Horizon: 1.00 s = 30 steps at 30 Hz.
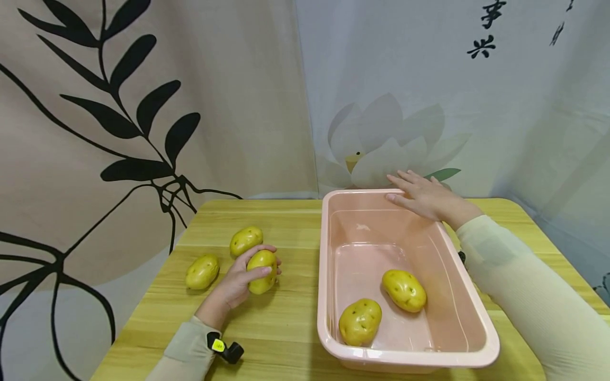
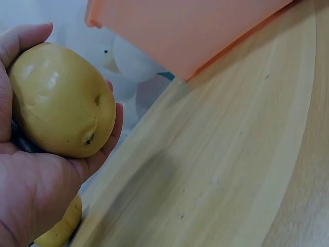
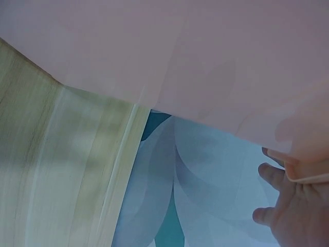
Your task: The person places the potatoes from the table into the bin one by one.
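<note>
My left hand [image 1: 232, 287] grips a yellow potato [image 1: 262, 260] just above the table, with the thumb on its near side and the fingers round its far side. In the left wrist view this potato [image 2: 61, 100] shows small dark eyes on smooth skin. Beside that hand, one potato [image 1: 246, 241] lies behind and another [image 1: 202, 271] to the left. Inside a pink plastic basin [image 1: 325, 275] are two potatoes, one near the front left [image 1: 360, 321] and one farther right [image 1: 404, 290]. My right hand [image 1: 426, 197] rests on the basin's far right rim, fingers extended.
The wooden table [image 1: 286, 328] carries the basin on its right half. Behind the far table edge hangs a pale curtain [image 1: 257, 106] with printed leaves and a lotus. A small black camera [image 1: 232, 353] is strapped to my left wrist.
</note>
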Available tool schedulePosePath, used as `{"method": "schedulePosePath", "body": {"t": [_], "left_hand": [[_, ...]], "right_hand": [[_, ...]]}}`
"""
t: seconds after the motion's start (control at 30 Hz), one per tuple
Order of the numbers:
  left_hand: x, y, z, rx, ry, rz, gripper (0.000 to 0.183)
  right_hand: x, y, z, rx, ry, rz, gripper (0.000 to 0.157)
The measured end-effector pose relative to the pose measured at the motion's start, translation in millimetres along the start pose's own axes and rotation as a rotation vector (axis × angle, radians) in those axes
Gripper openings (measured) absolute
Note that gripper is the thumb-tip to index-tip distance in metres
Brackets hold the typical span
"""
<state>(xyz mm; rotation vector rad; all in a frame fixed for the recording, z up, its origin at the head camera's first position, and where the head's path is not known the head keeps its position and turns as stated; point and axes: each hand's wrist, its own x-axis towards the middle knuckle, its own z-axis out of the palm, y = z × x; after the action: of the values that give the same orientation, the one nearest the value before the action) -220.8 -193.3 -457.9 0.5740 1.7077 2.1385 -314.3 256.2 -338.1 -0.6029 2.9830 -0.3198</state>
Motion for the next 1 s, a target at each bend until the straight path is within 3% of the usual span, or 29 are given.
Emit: {"method": "schedulePosePath", "body": {"t": [0.63, 1.0], "left_hand": [[-1.4, 15.0, 11.1, -0.085, -0.065, 0.024, 0.048], [1.3, 29.9, 22.4, -0.141, -0.155, 0.065, 0.046]], "right_hand": [[0.1, 0.0, -0.1, -0.002, -0.004, -0.004, 0.073], [-0.4, 0.9, 0.1, 0.005, -0.009, 0.001, 0.072]]}}
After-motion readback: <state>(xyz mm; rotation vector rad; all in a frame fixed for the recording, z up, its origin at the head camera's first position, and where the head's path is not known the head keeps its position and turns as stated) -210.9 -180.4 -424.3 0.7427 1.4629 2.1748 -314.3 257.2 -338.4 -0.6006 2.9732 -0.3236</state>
